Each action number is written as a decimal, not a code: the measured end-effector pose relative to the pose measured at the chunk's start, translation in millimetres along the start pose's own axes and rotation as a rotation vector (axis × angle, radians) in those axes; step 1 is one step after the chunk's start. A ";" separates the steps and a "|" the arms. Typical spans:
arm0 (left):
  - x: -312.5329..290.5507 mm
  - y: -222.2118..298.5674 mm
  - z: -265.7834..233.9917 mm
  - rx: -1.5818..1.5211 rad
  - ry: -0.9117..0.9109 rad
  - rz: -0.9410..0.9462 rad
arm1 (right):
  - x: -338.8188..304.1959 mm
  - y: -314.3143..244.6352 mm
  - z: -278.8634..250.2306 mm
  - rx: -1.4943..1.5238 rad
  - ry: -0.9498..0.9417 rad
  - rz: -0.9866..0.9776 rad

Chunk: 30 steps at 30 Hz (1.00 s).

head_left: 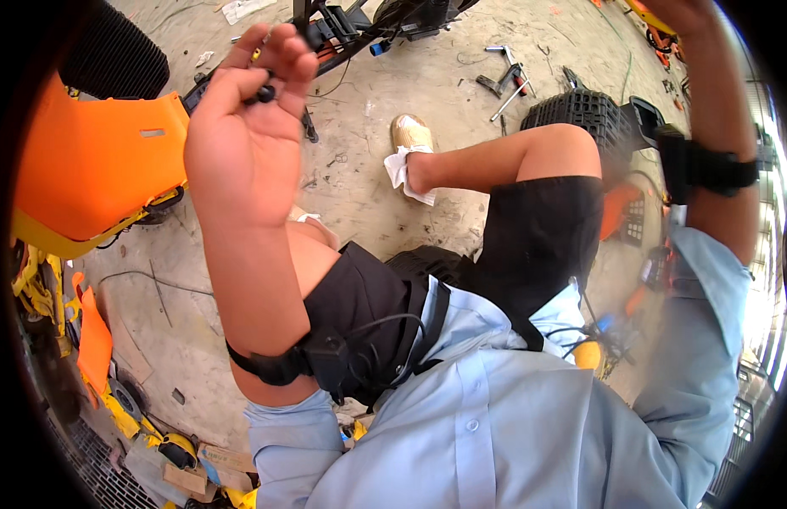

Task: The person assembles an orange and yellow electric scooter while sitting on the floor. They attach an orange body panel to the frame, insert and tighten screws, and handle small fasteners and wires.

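My left hand (248,140) is raised at the upper left, palm turned up and fingers curled in. Between the thumb and fingers sits a small black knob-like part (265,92), too small to name exactly. Just beyond the fingertips runs a black metal frame with cables (338,42). My right hand (687,12) is lifted to the upper right edge, where the picture cuts it off. Its fingers cannot be seen, nor whether they hold anything. A yellow and orange part (656,19) shows close beside it.
A large orange panel with yellow trim (105,161) stands left of my left hand. Several hand tools (505,83) lie on the concrete floor ahead, near a knobbly black tyre (573,119). A ribbed black piece (114,51) is at the far left. Yellow parts and cardboard (190,479) lie lower left.
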State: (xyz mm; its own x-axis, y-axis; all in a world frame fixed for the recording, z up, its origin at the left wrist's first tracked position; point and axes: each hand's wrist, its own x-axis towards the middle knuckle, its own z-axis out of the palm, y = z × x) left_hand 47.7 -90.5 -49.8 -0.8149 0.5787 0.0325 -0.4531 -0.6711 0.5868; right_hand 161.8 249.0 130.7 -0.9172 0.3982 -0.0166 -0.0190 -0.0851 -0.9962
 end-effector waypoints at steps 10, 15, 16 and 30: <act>-10.3 21.6 -55.6 0.021 0.177 0.052 | 17.7 474.8 29.1 -0.661 -0.405 1.090; -11.6 36.2 -76.1 0.056 0.149 -0.014 | -55.6 643.2 -14.3 -1.441 -1.051 0.798; -5.6 37.9 -75.0 0.074 0.140 -0.024 | -81.7 665.3 -26.5 -1.578 -1.133 0.656; 73.9 -19.3 -22.6 0.155 0.251 -0.263 | -234.7 706.3 -74.0 -1.004 -0.355 0.929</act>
State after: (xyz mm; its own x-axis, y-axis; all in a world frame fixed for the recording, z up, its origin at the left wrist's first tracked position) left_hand -11.9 -45.3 -77.0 -0.7497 0.5778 -0.3227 -0.6141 -0.4257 0.6645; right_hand 393.1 163.1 -575.4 -0.4914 0.2972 -0.8186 0.7883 0.5513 -0.2731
